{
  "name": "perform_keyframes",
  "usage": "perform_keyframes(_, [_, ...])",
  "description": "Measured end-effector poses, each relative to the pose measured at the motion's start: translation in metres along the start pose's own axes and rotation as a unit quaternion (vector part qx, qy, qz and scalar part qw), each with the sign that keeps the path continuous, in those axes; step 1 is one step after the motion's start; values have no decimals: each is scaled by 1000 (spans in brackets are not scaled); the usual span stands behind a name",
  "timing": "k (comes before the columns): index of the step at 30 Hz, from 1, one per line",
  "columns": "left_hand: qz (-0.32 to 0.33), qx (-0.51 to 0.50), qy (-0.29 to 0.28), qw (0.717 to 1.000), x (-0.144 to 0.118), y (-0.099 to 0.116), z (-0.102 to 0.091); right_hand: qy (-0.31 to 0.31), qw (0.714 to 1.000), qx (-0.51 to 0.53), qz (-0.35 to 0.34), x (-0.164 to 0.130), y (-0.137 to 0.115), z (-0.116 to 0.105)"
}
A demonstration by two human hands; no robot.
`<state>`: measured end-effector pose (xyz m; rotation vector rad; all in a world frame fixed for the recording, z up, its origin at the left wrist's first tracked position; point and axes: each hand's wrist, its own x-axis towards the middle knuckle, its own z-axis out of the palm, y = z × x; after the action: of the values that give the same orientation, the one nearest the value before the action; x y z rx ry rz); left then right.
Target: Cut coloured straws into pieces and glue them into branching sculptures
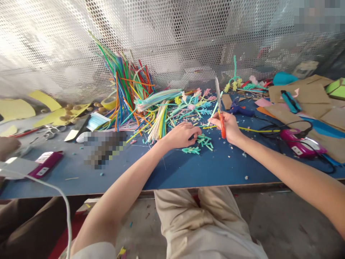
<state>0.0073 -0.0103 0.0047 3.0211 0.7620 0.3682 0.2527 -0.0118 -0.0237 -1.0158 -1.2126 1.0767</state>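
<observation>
My right hand [231,128] is closed around orange-handled scissors [222,124], their blades pointing up and away from me. A pale green pipe cleaner strip [215,108] also stands up from its thumb and fingertips. My left hand [183,136] hovers low at the edge of a pile of short green pipe cleaner pieces [205,141], its fingers curled and thumb bent toward them; what its fingertips pinch, if anything, is too small to make out. Just below lies a green leafy sprig [191,150]. A yellow pipe cleaner [256,130] runs behind the right wrist.
Bundled pipe cleaners [159,124] and finished pastel sprigs [198,102] lie behind my hands. Rightward are a blue glue gun [241,109], a pink power box [303,144] with black cable, a teal cutter [291,101] and cardboard. A perforated metal screen [172,43] backs the table. Another person's hand [9,147] is at left.
</observation>
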Motion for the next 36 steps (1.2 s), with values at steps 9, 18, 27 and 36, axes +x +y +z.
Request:
perform_keyframes(9, [-19, -74, 65, 995, 1, 0, 0, 3, 1000, 25, -4, 1, 1, 0])
perform_keyframes(18, [-179, -543, 251, 781, 17, 18, 23, -18, 999, 20, -24, -8, -9, 6])
perform_keyframes(27, [-240, -658, 233, 675, 21, 32, 23, -48, 997, -5, -60, -15, -7, 11])
perform_keyframes(36, [-265, -678, 228, 646, 20, 34, 15, -18, 994, -31, -106, -14, -8, 9])
